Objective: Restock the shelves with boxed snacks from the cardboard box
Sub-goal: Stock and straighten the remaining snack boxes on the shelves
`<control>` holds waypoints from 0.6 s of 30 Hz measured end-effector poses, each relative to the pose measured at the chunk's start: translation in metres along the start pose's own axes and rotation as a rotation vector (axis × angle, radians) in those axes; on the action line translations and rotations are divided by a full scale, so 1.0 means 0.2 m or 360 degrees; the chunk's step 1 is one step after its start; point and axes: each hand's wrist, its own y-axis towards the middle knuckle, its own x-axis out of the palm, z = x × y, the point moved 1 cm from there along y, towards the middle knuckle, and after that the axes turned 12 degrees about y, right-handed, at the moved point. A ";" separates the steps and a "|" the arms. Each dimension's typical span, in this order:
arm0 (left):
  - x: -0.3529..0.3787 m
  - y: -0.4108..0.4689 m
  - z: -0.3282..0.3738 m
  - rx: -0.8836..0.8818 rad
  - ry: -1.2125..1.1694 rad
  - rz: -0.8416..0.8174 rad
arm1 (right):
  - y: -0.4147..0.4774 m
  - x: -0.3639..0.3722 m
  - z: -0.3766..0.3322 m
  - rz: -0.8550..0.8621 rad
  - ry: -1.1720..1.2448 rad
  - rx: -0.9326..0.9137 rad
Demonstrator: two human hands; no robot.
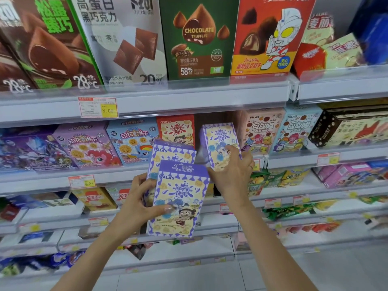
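My left hand (138,204) grips two purple and cream TALA'S biscuit boxes stacked one behind the other, the front box (180,198) and the rear box (171,156) peeking above it. My right hand (233,171) holds a third purple box (218,141) upright at the gap in the middle shelf (130,175), between a red TALA'S box (176,131) and a pink box (260,129). The cardboard box is out of view.
Large chocolate boxes (197,38) fill the top shelf. Pony biscuit boxes (134,139) stand to the left of the gap, a dark fox box (352,127) far right. Lower shelves hold assorted snack packs. Price tags (97,107) line the shelf edges.
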 end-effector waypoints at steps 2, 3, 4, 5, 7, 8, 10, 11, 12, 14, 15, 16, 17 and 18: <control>-0.01 0.00 -0.02 0.0014 0.0020 -0.0008 | -0.03 0.00 -0.02 0.0050 0.0190 -0.0071; -0.02 0.00 -0.03 0.0012 0.0028 -0.0022 | -0.03 0.01 -0.03 0.0087 0.0286 -0.0108; -0.03 0.00 -0.03 0.0006 0.0043 -0.0035 | -0.02 0.03 -0.04 0.0123 0.0376 -0.0136; -0.03 0.01 -0.03 0.0005 0.0056 -0.0046 | -0.01 0.04 -0.04 0.0160 0.0445 -0.0169; -0.05 0.01 -0.03 0.0021 0.0057 -0.0055 | 0.03 0.07 -0.06 0.0223 0.0532 -0.0244; -0.05 0.00 -0.03 0.0034 0.0060 -0.0056 | 0.06 0.08 -0.06 0.0242 0.0572 -0.0269; -0.06 0.00 -0.03 0.0048 0.0053 -0.0065 | 0.10 0.11 -0.06 0.0291 0.0621 -0.0292; -0.06 -0.01 -0.03 0.0049 0.0041 -0.0071 | 0.12 0.13 -0.06 0.0320 0.0636 -0.0297; -0.06 -0.01 -0.02 0.0046 0.0029 -0.0077 | 0.14 0.16 -0.06 0.0343 0.0645 -0.0292; -0.06 -0.02 -0.01 0.0034 0.0002 -0.0083 | 0.17 0.21 -0.04 0.0389 0.0644 -0.0246; -0.06 -0.02 -0.01 0.0032 -0.0008 -0.0080 | 0.18 0.23 -0.04 0.0409 0.0635 -0.0207; -0.07 -0.02 -0.01 0.0032 -0.0014 -0.0072 | 0.20 0.25 -0.03 0.0418 0.0614 -0.0169; -0.07 -0.02 -0.01 0.0035 -0.0002 -0.0062 | 0.21 0.26 -0.02 0.0412 0.0592 -0.0139; -0.07 -0.02 -0.01 0.0040 0.0029 -0.0054 | 0.21 0.28 -0.01 0.0396 0.0553 -0.0117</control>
